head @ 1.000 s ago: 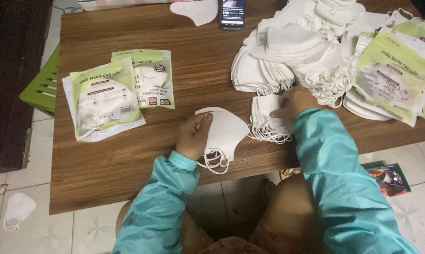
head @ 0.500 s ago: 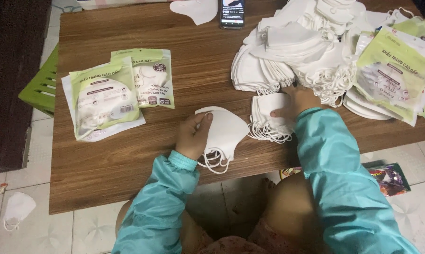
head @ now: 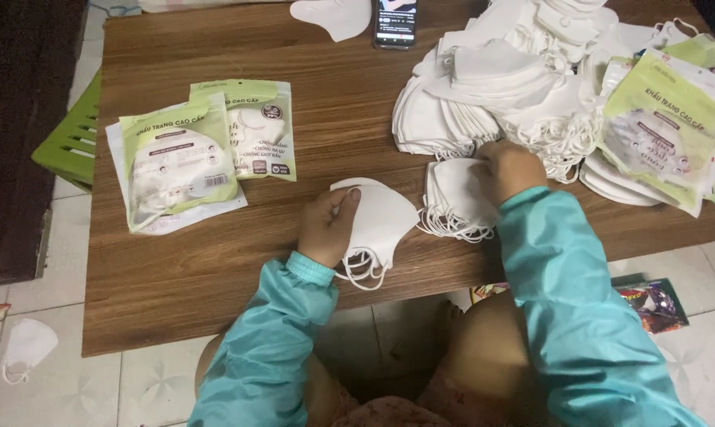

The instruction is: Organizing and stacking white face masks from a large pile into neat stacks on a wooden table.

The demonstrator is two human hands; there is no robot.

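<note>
Near the table's (head: 175,269) front edge, the left hand (head: 328,228) pins a small stack of folded white masks (head: 381,221) with its fingers curled over the top, unmoved from a second ago. The right hand (head: 509,168) stays closed on a mask from the second stack (head: 452,202) just beside it, barely shifted. Sealed mask packets (head: 207,158) lie toward the left edge.

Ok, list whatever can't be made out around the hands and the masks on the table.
- Right hand: fingertips hidden in the small mask stack, head view; grip unclear.
- Left hand: palm side is turned away from the camera, so its contact with the folded mask is unseen.
- Big mask pile: count unreadable, layers overlap; top edge cuts it.
- Phone: cut by the top edge.
- Packets at right: frame edge crops them.
</note>
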